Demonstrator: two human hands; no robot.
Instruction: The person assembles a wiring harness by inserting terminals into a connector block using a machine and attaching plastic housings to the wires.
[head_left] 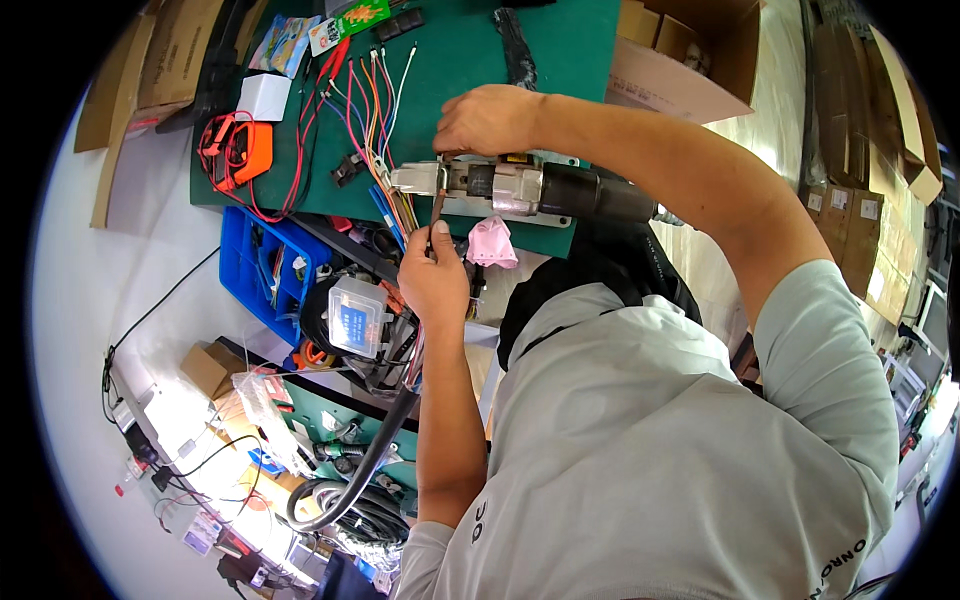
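A metal tool head with a black barrel (595, 193), which looks like a powered crimping tool, lies across the green table's near edge. My left hand (434, 275) is on the near side of its silvery jaw end (420, 179), thumb and fingers closed on a thin brownish strip or wire (438, 207). On the far side, my right hand (490, 118) is curled with fingertips down by the jaws. What lies in those fingers is hidden. Loose coloured wires (372, 110) fan out to the left of the jaws. A crumpled pink cloth or glove (492, 243) hangs beside the tool.
On the green table (450, 60) are an orange meter (256, 152) with red leads, a white box (264, 98) and a black strip (516, 48). Below its edge sit a blue parts bin (258, 265) and a clear plastic case (357, 316). Cardboard boxes (690, 60) stand at the right.
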